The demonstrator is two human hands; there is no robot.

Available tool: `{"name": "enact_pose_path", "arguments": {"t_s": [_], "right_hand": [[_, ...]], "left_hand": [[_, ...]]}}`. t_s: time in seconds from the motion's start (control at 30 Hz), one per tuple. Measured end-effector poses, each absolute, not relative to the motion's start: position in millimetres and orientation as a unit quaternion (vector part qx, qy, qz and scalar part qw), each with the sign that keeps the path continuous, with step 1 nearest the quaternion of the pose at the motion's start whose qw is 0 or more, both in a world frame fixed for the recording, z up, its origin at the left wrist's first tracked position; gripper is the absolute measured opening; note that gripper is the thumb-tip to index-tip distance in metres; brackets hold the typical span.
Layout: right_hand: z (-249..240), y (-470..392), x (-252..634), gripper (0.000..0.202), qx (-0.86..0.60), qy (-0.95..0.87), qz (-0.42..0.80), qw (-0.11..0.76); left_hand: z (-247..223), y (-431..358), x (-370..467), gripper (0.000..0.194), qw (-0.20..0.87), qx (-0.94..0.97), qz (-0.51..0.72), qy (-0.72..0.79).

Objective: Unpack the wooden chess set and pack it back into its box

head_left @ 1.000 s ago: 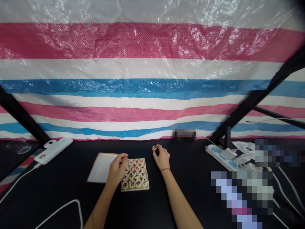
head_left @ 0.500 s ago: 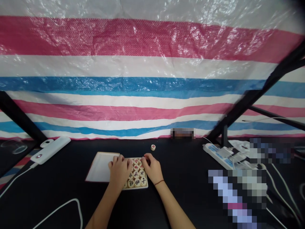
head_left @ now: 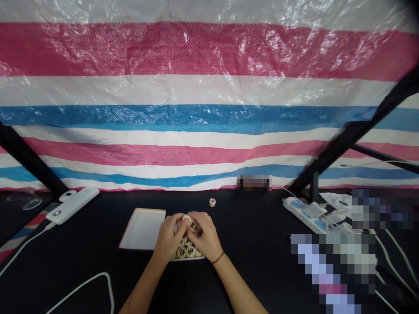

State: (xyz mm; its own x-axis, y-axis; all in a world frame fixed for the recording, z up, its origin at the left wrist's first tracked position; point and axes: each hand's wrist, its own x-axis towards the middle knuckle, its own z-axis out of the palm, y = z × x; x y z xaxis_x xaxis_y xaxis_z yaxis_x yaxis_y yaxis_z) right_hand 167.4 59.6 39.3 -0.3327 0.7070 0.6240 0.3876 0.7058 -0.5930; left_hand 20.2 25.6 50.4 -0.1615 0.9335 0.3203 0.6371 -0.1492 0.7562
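Note:
A shallow white box [head_left: 188,259] full of round cream Chinese chess pieces [head_left: 190,251] with black and red characters sits on the black table. Both hands meet over its far half. My left hand [head_left: 168,234] is closed, thumb and fingers on a raised chess piece [head_left: 187,220]. From the other side, my right hand [head_left: 207,234] curls in, its fingertips by that same piece and its thumb over the pieces below. The hands hide much of the box's far part. One piece with a red character [head_left: 212,202] lies alone beyond the box.
Left of the box lies its open lid [head_left: 144,230], white inside. A white device [head_left: 73,206] with a cable is at far left, with a clear cup [head_left: 31,200] beside it. On the right are a power strip [head_left: 304,216] with plugs and several cables. Striped sheeting [head_left: 183,117] hangs behind.
My left hand has shifted right, off the lid's edge, and my right hand has moved left over the box. A chess piece now shows raised between them. The view has turned slightly left.

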Motion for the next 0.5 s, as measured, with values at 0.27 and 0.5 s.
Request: {"name": "enact_pose_path", "arguments": {"t_s": [0.27,0.5], "right_hand": [[26.0,100.9,209.3,0.023,-0.495,-0.689,0.066,0.525],[-7.7,136.3,241.2,0.032,-0.598,-0.667,0.036,0.442]], "left_hand": [[42.6,26.0,18.3,0.033,0.273,0.497,0.55,0.614],[28.0,33.2,14.0,0.039,0.329,0.458,0.59,0.578]]}}
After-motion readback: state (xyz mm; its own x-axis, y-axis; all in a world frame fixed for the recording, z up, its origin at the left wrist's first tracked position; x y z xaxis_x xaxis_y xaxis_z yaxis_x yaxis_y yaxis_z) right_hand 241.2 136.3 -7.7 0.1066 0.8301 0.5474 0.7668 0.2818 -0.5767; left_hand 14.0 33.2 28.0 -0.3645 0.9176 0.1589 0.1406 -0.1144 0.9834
